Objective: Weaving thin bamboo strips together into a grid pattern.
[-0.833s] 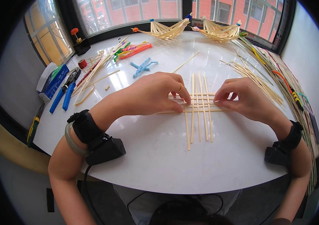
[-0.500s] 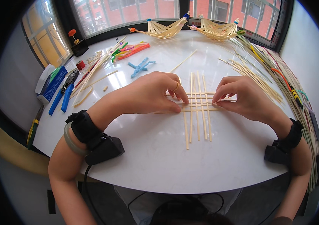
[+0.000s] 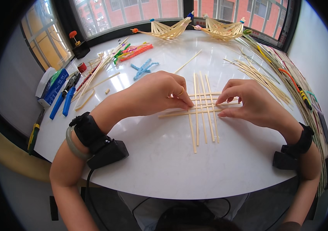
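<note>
A small grid of thin bamboo strips (image 3: 203, 111) lies flat on the white round table (image 3: 160, 169), several upright strips crossed by a few horizontal ones. My left hand (image 3: 160, 92) rests on the grid's left side, fingertips pinching the ends of the horizontal strips. My right hand (image 3: 248, 102) is on the grid's right side, fingertips pressing the same horizontal strips. Both wrists carry black strapped devices. The parts of the strips under my fingers are hidden.
Loose bamboo strips (image 3: 264, 77) fan out at the right. Two woven bamboo frames (image 3: 195, 29) stand at the back by the window. Blue-handled pliers (image 3: 62, 98), a blue clip-like piece (image 3: 142, 69), coloured pipe cleaners (image 3: 133, 52) and more strips lie at the left.
Both hands have stayed on the grid with only small finger shifts; the horizontal strips sit slightly closer together. The view has tilted a little.
</note>
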A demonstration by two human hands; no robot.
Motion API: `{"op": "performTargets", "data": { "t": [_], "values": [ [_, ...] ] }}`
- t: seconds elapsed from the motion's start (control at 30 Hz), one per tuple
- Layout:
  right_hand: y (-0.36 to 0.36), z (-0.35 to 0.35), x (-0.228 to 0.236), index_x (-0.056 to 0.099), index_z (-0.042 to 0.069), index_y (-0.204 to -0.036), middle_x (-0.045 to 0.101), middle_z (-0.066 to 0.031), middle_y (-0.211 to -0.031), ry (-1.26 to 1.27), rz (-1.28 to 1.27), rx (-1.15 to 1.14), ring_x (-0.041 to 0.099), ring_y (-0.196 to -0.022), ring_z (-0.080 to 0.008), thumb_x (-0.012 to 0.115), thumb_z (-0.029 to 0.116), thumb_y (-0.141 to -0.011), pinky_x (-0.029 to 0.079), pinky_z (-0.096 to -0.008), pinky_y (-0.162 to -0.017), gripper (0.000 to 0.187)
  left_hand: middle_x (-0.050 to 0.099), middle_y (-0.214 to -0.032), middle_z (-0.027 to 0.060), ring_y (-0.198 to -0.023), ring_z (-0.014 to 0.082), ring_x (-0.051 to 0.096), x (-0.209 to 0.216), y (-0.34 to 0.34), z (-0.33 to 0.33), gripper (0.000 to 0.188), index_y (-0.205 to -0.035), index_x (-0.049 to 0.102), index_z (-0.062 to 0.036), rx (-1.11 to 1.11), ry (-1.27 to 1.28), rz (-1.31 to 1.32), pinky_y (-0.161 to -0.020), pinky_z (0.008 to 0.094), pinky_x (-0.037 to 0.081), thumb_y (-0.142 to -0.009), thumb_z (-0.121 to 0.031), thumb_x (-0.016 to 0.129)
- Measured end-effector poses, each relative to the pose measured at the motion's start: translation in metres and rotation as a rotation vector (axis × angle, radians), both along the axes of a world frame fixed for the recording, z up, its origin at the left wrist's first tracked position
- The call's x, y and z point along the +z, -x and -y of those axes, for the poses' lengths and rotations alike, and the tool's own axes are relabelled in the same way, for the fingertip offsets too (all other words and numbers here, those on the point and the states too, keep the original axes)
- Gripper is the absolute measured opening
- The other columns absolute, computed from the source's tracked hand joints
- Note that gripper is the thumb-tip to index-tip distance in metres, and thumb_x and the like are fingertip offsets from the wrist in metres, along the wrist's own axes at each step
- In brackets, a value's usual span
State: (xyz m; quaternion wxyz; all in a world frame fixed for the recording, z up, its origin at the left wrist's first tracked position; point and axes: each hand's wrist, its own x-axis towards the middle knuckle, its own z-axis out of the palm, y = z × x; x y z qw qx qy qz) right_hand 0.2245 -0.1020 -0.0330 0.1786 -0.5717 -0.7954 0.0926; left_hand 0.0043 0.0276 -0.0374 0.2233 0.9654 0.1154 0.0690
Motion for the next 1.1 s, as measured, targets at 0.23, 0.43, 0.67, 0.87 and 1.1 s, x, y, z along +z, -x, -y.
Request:
{"op": "performTargets", "data": {
  "t": [0.23, 0.43, 0.67, 0.87, 1.1],
  "values": [
    [-0.002, -0.004, -0.003, 0.070, 0.002, -0.090, 0.064, -0.0108, -0.088, 0.033, -0.078, 0.022, 0.062, -0.078, -0.0233, 0.077, 0.012, -0.074, 0.050, -0.0321, -0.069, 0.020, 0.055, -0.131, 0.0045, -0.126, 0.0276, 0.043, -0.016, -0.010, -0.008, 0.041, -0.125, 0.060, -0.0164, -0.204, -0.217, 0.199, -0.101, 0.0372, 0.041, -0.086, -0.007, 0.062],
    [-0.003, -0.004, -0.004, 0.068, 0.003, -0.091, 0.064, -0.0082, -0.088, 0.060, -0.075, 0.016, 0.062, -0.078, -0.0195, 0.077, 0.010, -0.074, 0.051, -0.0297, -0.069, 0.020, 0.033, -0.150, 0.0060, -0.140, 0.0307, 0.022, -0.024, -0.012, -0.011, 0.045, -0.142, 0.039, -0.0179, -0.264, -0.065, -0.078, -0.114, 0.0393, 0.023, -0.098, -0.016, 0.045],
    [-0.002, -0.005, -0.004, 0.068, 0.003, -0.090, 0.064, -0.0078, -0.088, 0.052, -0.063, 0.013, 0.062, -0.078, -0.0190, 0.077, 0.011, -0.074, 0.050, -0.0293, -0.069, 0.021, 0.034, -0.149, 0.0087, -0.138, 0.0310, 0.027, -0.031, -0.012, -0.016, 0.042, -0.141, 0.040, -0.0170, -0.304, -0.111, -0.021, -0.113, 0.0380, 0.024, -0.100, -0.024, 0.041],
    [-0.001, -0.005, -0.003, 0.068, 0.003, -0.089, 0.065, -0.0073, -0.087, 0.041, -0.048, 0.010, 0.062, -0.076, -0.0186, 0.078, 0.010, -0.073, 0.050, -0.0289, -0.068, 0.020, 0.033, -0.149, 0.0086, -0.139, 0.0305, 0.025, -0.029, -0.011, -0.015, 0.042, -0.142, 0.039, -0.0164, -0.301, -0.108, -0.033, -0.114, 0.0393, 0.020, -0.100, -0.024, 0.039],
    [0.001, -0.005, -0.001, 0.070, -0.001, -0.088, 0.065, -0.0128, -0.085, 0.045, -0.111, 0.008, 0.063, -0.075, -0.0258, 0.075, 0.011, -0.074, 0.050, -0.0324, -0.067, 0.019, 0.028, -0.152, 0.0056, -0.141, 0.0303, 0.021, -0.023, -0.011, -0.013, 0.044, -0.144, 0.036, -0.0193, -0.278, -0.066, -0.100, -0.116, 0.0381, 0.018, -0.100, -0.017, 0.039]
  ]
}}
